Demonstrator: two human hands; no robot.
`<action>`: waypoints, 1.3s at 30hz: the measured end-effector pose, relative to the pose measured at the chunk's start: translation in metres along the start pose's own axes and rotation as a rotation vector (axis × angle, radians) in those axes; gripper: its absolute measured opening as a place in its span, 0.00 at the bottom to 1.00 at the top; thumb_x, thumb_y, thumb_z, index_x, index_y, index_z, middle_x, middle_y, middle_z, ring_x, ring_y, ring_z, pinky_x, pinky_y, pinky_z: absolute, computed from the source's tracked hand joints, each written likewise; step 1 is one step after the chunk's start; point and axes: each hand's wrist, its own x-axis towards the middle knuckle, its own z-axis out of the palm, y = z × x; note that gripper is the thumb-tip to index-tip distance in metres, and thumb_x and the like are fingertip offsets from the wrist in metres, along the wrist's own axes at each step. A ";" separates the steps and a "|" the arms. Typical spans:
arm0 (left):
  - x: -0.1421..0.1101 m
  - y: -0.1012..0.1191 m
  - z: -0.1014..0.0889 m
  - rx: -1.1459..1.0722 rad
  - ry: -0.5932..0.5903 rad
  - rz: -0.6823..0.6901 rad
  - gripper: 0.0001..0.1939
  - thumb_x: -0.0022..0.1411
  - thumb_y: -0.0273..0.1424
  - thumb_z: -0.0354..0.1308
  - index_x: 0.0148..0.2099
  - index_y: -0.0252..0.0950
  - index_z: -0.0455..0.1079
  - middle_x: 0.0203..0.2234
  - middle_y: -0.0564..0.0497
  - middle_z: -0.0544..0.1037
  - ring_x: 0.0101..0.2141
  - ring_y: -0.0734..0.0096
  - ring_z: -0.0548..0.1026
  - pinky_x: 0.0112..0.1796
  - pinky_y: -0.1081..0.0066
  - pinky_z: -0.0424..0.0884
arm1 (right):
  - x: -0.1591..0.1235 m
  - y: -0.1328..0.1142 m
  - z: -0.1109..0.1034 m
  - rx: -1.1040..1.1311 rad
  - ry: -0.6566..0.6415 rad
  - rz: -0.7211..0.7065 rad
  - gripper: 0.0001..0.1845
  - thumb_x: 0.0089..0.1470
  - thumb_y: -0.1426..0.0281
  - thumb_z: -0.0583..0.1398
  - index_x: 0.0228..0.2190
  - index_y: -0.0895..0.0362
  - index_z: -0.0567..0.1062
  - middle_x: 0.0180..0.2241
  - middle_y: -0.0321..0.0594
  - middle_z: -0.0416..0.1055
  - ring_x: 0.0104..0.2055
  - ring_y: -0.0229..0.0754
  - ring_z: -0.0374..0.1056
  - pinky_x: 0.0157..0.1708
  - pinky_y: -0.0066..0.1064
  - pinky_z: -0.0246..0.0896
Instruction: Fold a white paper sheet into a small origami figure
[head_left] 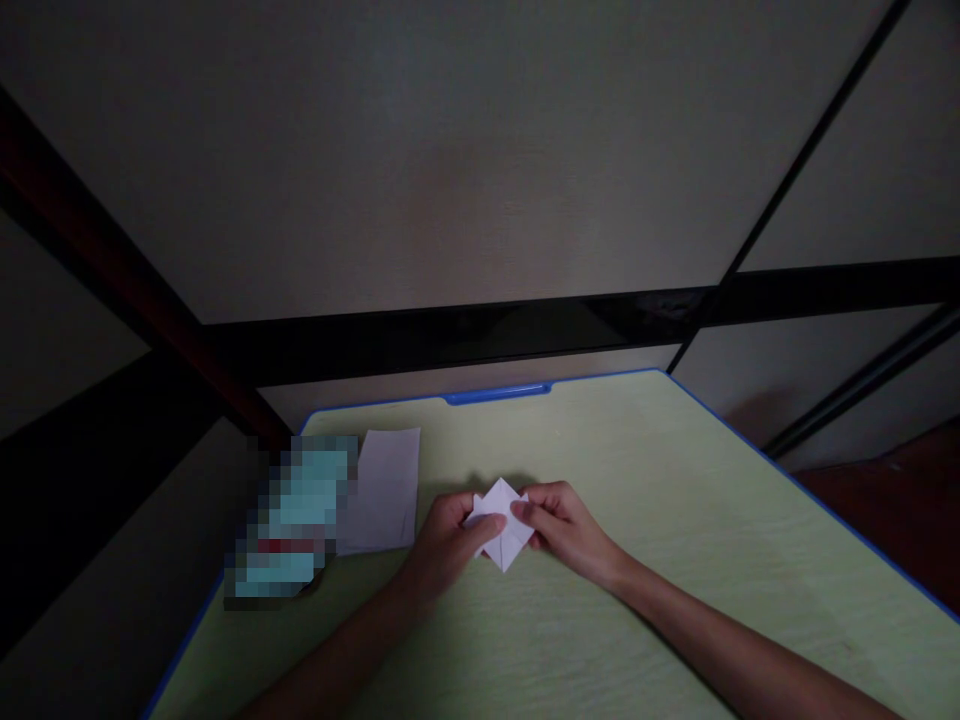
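over the green table (637, 450), the left hand (446, 535) and right hand (568, 526) pinched a folded paper (504, 548) between them, thumbs on top, fingers tucked beneath. it seemed light, thin and easily creased, best gripped by its side corners.

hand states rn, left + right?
Left hand: closed, grip on the left side of the folded white paper, thumb on its face.
Right hand: closed, grip on the right side of that same paper, thumb also on its face.
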 end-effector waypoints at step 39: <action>0.004 -0.003 -0.002 -0.139 0.110 0.015 0.12 0.45 0.36 0.54 0.29 0.31 0.68 0.18 0.54 0.70 0.22 0.74 0.68 0.24 0.74 0.66 | 0.006 0.005 0.000 0.154 0.093 -0.153 0.11 0.41 0.66 0.59 0.21 0.60 0.62 0.16 0.29 0.56 0.18 0.29 0.51 0.19 0.22 0.44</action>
